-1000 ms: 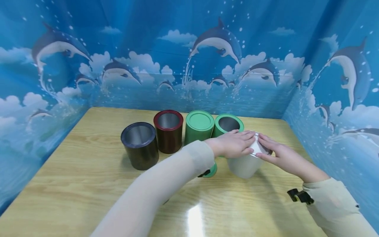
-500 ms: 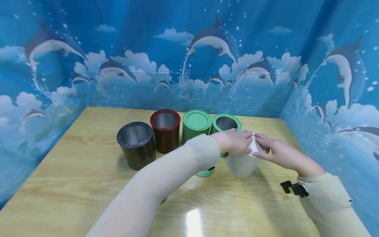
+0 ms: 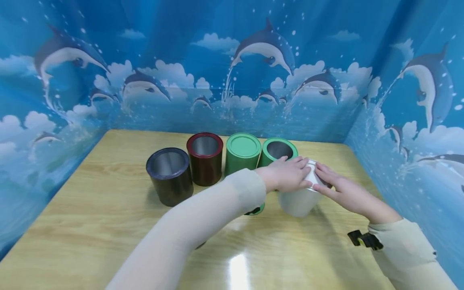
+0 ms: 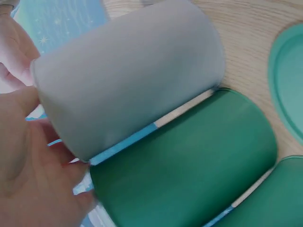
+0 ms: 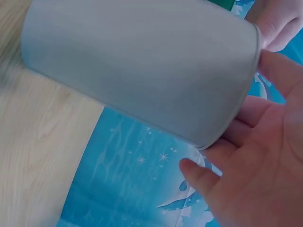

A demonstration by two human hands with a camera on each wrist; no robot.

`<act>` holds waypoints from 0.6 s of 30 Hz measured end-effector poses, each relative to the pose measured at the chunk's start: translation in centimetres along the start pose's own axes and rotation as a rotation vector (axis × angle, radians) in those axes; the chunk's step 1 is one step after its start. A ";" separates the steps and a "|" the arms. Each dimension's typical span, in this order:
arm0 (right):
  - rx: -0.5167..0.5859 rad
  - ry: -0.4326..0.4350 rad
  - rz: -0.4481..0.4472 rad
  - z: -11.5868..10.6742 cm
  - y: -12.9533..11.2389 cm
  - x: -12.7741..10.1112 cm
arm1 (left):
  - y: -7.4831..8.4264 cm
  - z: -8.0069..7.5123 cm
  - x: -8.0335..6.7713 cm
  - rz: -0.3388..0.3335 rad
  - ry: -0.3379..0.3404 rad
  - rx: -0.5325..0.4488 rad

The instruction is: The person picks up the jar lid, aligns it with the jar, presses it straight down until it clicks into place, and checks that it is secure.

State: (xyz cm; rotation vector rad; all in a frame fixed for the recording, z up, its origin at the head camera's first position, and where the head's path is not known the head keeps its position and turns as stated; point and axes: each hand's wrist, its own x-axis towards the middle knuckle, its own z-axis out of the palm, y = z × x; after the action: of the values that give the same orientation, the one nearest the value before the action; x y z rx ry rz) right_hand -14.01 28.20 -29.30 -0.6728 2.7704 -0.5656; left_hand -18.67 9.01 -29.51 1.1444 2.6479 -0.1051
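**Both hands pressing on the top of the white can**

The left hand [image 3: 288, 174] lies flat over the top of the white can [image 3: 298, 201], fingers straight and relaxed, grasping nothing. The right hand [image 3: 338, 187] meets it from the other side, its fingers [image 3: 320, 171] also laid straight across the rim, not curled round anything. The can stands upright on the wooden table [image 3: 90, 225], just in front of the open green can [image 3: 277, 151]. Whether a lid sits under the palms cannot be told.

To do this well, I would judge, pressure should go straight down and evenly from both sides, so the can neither tips nor slides into the green one.

Further left stand a lidded green can [image 3: 243, 153], a dark red can [image 3: 205, 158] and a black can [image 3: 170, 175]. A loose green lid [image 3: 258, 209] peeks out beneath the left sleeve [image 3: 203, 217].
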 end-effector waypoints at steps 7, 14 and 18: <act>0.068 -0.028 0.042 -0.7 -0.6 0.5 | 0.2 -0.9 -0.4 -0.024 -0.041 -0.005; 0.054 -0.020 0.025 -0.8 -0.8 0.7 | 0.5 -1.2 -0.4 -0.060 -0.046 -0.035; 0.013 -0.009 0.022 -0.4 -0.4 0.1 | 0.6 -0.6 -0.4 -0.029 -0.017 -0.001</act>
State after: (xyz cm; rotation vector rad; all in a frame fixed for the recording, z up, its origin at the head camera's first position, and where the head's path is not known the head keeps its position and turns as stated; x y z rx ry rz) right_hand -14.10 27.93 -28.78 -0.6401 2.7594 -0.5741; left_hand -18.08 9.27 -28.82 1.1002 2.6498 -0.1180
